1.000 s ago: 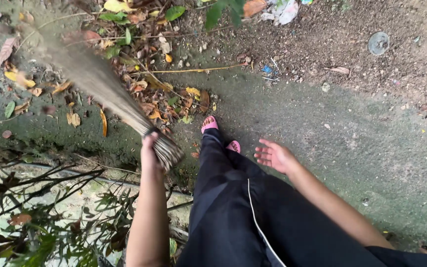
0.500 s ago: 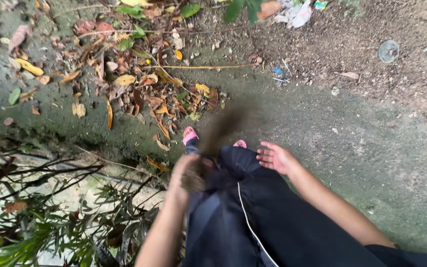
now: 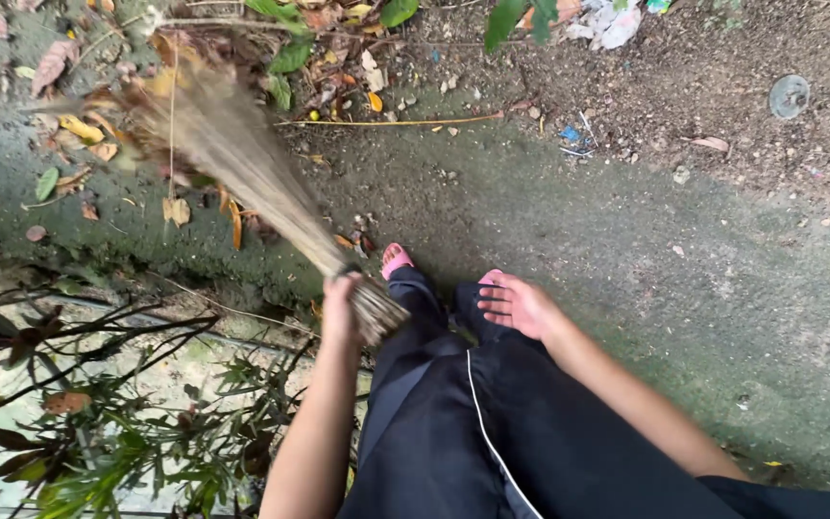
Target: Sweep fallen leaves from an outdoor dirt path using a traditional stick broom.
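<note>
While the left hand [image 3: 341, 306] grips the bound end of a stick broom [image 3: 242, 163], its bristles fan out toward ten o'clock and lie blurred over a scatter of dry leaves [image 3: 79, 135] on the mossy concrete path [image 3: 626, 269]. The right hand [image 3: 516, 303] hangs open and empty, fingers spread, just above the person's dark trousers [image 3: 453, 423], at about one o'clock from the broom hand. A foot in a pink sandal [image 3: 395, 258] shows just beside the broom's bound end. Judged from how the ground lies, the concrete from twelve to four o'clock of the feet looks largely swept, with only grit and a few specks left. Brown and yellow leaves lie thick from nine to eleven o'clock, and more litter, twigs and a scrap of white paper [image 3: 617, 24] sit on the bare soil [image 3: 722, 86] at twelve to one o'clock. A leafy shrub [image 3: 98, 432] crowds the edge at eight o'clock.
</note>
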